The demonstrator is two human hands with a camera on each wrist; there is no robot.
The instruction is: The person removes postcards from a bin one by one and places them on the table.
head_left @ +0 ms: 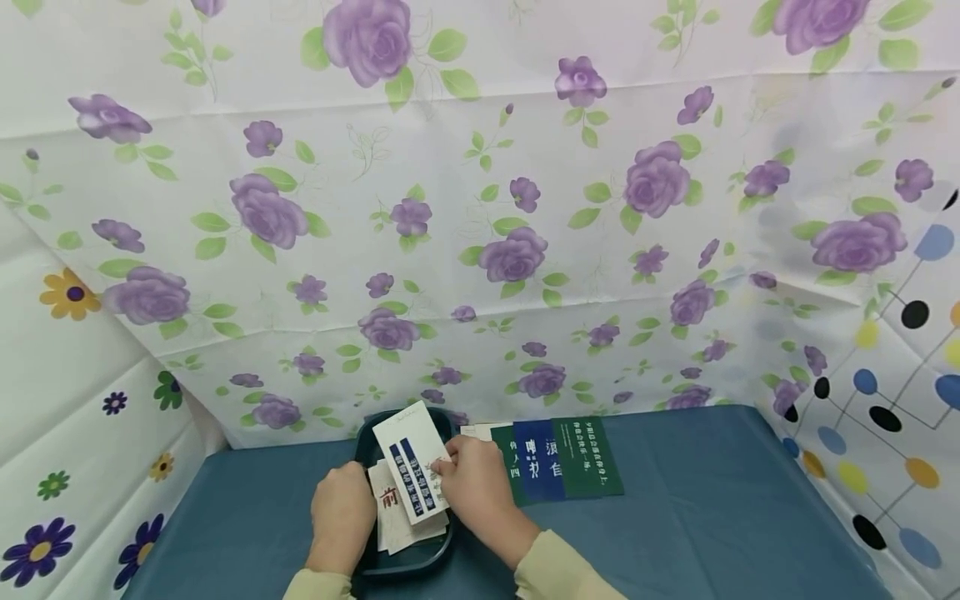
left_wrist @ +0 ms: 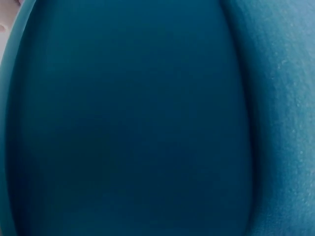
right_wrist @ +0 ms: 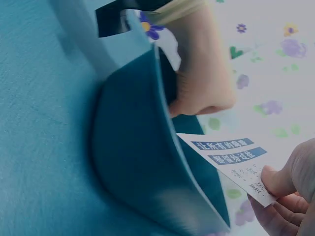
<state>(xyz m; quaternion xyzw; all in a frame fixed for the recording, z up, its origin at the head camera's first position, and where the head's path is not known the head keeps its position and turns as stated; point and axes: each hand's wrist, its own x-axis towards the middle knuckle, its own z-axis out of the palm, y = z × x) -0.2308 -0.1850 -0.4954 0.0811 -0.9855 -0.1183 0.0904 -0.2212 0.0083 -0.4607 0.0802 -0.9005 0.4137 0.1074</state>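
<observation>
A dark teal plastic basin stands near the table's front edge, with several white cards inside, the top one printed in red. My left hand grips the basin's left rim, its fingers curled; the right wrist view shows its thumb inside the wall. With thumb and fingers my right hand pinches a white card by its edge, tilted over the basin. Two blue bands with white characters cross that card. The basin's outer wall fills most of the left wrist view.
Right of the basin, a row of overlapping green and blue cards lies on the blue-covered table, a white one at its left end. A flower-print sheet rises behind; patterned sheets flank both sides.
</observation>
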